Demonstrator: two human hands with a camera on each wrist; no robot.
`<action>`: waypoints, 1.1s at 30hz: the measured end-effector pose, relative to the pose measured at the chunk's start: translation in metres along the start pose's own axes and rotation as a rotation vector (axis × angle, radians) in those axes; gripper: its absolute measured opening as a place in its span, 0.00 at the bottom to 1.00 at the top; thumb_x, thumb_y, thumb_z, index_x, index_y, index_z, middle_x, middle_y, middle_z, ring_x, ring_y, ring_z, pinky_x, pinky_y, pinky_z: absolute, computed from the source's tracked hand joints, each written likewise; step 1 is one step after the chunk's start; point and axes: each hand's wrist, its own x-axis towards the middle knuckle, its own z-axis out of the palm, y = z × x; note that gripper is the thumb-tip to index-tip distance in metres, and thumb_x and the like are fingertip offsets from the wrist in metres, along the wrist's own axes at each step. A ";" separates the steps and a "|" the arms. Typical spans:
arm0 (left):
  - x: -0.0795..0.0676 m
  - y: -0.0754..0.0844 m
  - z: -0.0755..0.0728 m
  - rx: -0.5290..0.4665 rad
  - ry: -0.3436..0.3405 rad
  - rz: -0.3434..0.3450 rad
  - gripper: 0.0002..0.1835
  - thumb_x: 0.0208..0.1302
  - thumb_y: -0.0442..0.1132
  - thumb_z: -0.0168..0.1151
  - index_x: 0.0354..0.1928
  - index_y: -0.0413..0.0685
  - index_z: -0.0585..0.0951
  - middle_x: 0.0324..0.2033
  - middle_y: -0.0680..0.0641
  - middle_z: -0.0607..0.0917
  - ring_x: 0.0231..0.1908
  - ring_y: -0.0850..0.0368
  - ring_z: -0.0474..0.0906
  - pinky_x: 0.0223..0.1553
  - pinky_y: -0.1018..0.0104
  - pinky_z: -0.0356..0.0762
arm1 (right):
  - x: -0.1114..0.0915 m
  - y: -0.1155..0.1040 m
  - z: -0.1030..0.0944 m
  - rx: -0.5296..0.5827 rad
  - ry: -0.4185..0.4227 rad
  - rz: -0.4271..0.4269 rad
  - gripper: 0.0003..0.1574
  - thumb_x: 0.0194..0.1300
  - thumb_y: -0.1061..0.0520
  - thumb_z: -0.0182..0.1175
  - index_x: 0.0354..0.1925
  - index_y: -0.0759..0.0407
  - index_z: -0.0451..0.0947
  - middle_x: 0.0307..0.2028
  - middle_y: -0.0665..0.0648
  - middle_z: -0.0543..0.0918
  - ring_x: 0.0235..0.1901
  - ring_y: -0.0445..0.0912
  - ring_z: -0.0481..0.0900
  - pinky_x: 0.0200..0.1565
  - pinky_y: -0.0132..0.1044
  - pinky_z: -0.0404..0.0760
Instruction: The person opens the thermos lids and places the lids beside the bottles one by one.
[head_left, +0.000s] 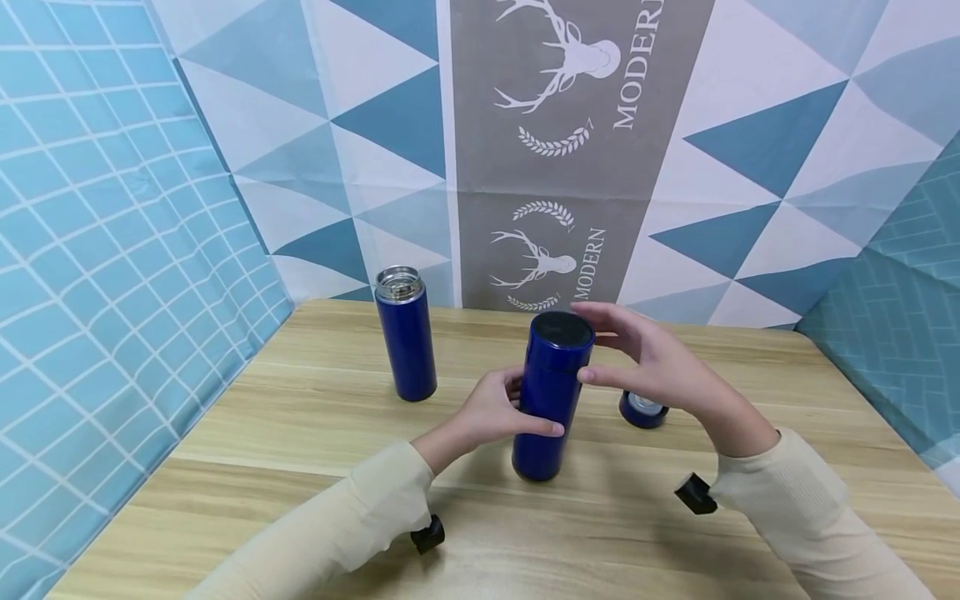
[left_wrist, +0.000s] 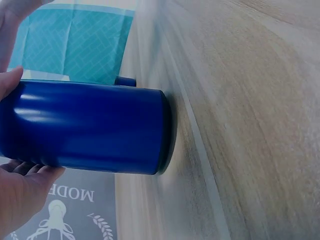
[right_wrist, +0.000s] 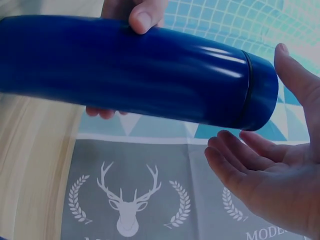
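Note:
A blue thermos bottle (head_left: 543, 408) with a dark-topped lid (head_left: 562, 331) on it is at the middle of the table, leaning slightly. My left hand (head_left: 491, 410) grips its body from the left, thumb across the front. Around the lid, my right hand (head_left: 660, 367) is spread with thumb and fingers parted. The right wrist view shows those fingers (right_wrist: 232, 150) loosely bent and apart from the lid. Whether the bottle's base touches the table is hard to tell in the left wrist view.
Another blue thermos bottle (head_left: 408, 342) stands upright at the back left, uncapped, its steel mouth showing. A loose blue lid (head_left: 643, 412) lies behind my right wrist, partly covered. The wooden table (head_left: 300, 433) meets a patterned cloth wall at the back.

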 end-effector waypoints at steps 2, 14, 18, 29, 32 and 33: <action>0.000 0.000 0.001 -0.004 -0.004 0.004 0.35 0.44 0.38 0.77 0.59 0.49 0.76 0.53 0.47 0.84 0.52 0.55 0.82 0.58 0.59 0.78 | 0.000 -0.002 0.001 0.018 0.005 -0.003 0.43 0.59 0.59 0.67 0.69 0.60 0.60 0.67 0.60 0.70 0.64 0.54 0.71 0.63 0.26 0.72; 0.001 0.001 0.005 -0.010 -0.018 0.021 0.35 0.45 0.39 0.76 0.59 0.49 0.75 0.54 0.47 0.84 0.53 0.55 0.81 0.58 0.59 0.78 | 0.004 -0.007 0.007 0.121 0.029 0.054 0.44 0.58 0.61 0.68 0.69 0.58 0.61 0.65 0.60 0.72 0.62 0.49 0.74 0.58 0.18 0.71; 0.001 0.001 0.006 -0.004 -0.023 0.031 0.35 0.45 0.38 0.76 0.59 0.49 0.75 0.54 0.47 0.84 0.53 0.55 0.81 0.59 0.58 0.77 | 0.006 -0.007 0.012 0.171 0.041 0.073 0.43 0.58 0.61 0.68 0.68 0.58 0.62 0.61 0.61 0.74 0.57 0.41 0.77 0.56 0.21 0.74; 0.003 -0.004 0.005 0.011 -0.044 0.077 0.34 0.43 0.36 0.77 0.57 0.48 0.76 0.52 0.46 0.84 0.50 0.58 0.82 0.56 0.64 0.78 | 0.009 -0.007 0.021 0.246 0.045 0.113 0.43 0.55 0.62 0.70 0.66 0.55 0.65 0.56 0.63 0.79 0.53 0.49 0.80 0.53 0.28 0.79; 0.002 -0.004 0.003 0.019 -0.051 0.081 0.35 0.43 0.36 0.77 0.58 0.48 0.75 0.53 0.47 0.84 0.51 0.57 0.82 0.57 0.63 0.78 | 0.010 -0.008 0.022 0.256 0.044 0.120 0.42 0.54 0.62 0.70 0.66 0.55 0.65 0.56 0.62 0.79 0.51 0.42 0.81 0.53 0.28 0.79; 0.002 -0.003 0.003 0.021 -0.052 0.085 0.36 0.43 0.36 0.77 0.58 0.48 0.75 0.53 0.46 0.84 0.52 0.57 0.81 0.58 0.63 0.78 | 0.010 -0.008 0.022 0.263 0.045 0.122 0.43 0.54 0.62 0.70 0.66 0.55 0.65 0.56 0.62 0.79 0.51 0.40 0.81 0.53 0.29 0.79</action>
